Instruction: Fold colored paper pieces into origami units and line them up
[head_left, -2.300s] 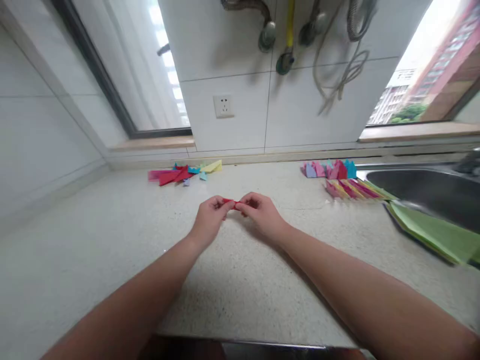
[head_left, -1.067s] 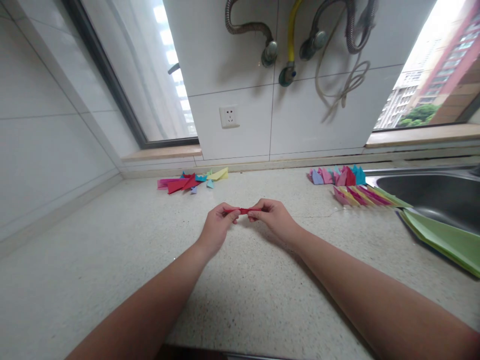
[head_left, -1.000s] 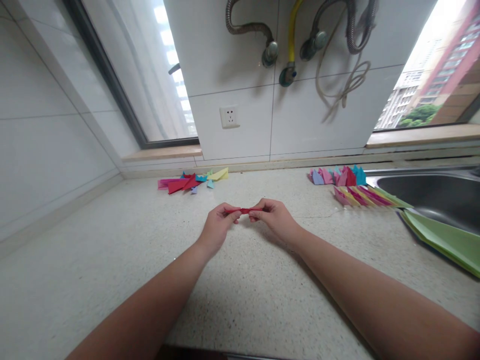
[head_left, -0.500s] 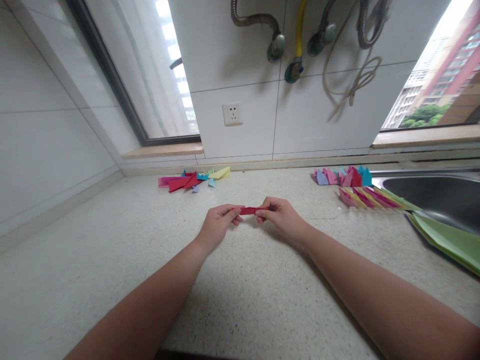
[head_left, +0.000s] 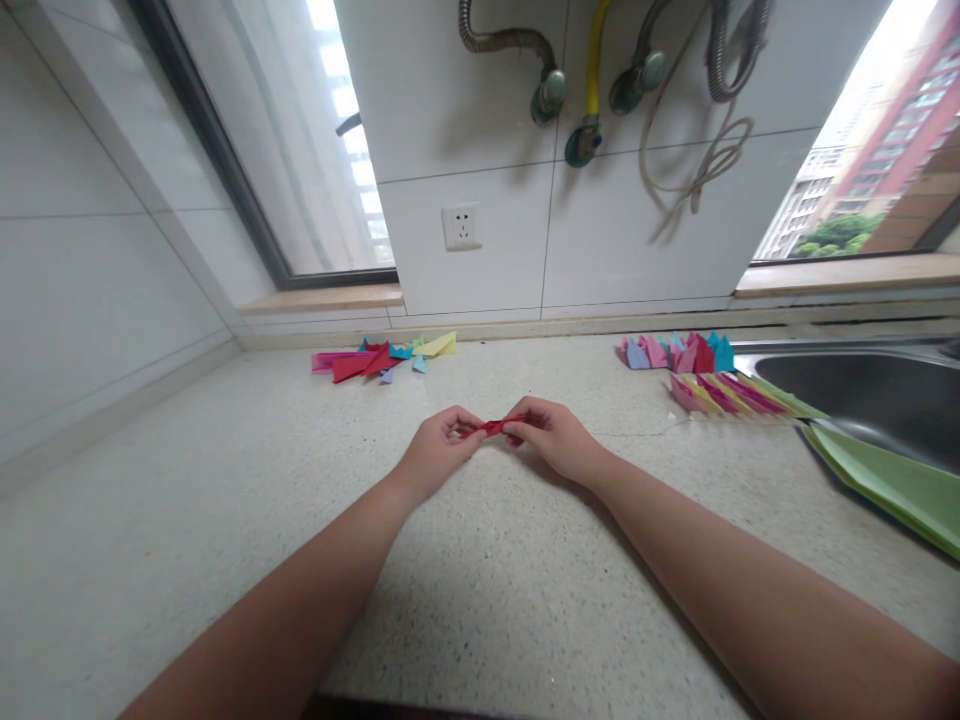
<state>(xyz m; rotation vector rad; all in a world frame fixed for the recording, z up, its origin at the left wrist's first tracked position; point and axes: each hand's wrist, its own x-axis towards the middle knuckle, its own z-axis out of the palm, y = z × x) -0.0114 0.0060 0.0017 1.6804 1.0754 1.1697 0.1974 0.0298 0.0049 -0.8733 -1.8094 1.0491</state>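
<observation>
A small strip of folded red paper [head_left: 493, 428] spans the gap between my two hands, low over the speckled countertop [head_left: 480, 580]. My left hand [head_left: 442, 445] pinches its left end between thumb and fingers. At the right end, the thumb and forefinger of my right hand [head_left: 553, 432] are closed on it too. Most of the paper is hidden by my fingertips, so its full shape does not show.
Colourful folded paper pieces [head_left: 379, 360] lie at the back left. Folded paper shapes [head_left: 679, 352] stand at the back right, before a row of pink and yellow folded papers [head_left: 731, 394]. Green paper sheets [head_left: 892, 475] lie beside the metal sink [head_left: 870, 395]. A socket [head_left: 461, 228] is on the wall.
The red paper is now tilted and looks more bunched. My left thumb has shifted onto its near side, and the hands sit slightly closer together. The whole view has moved a little.
</observation>
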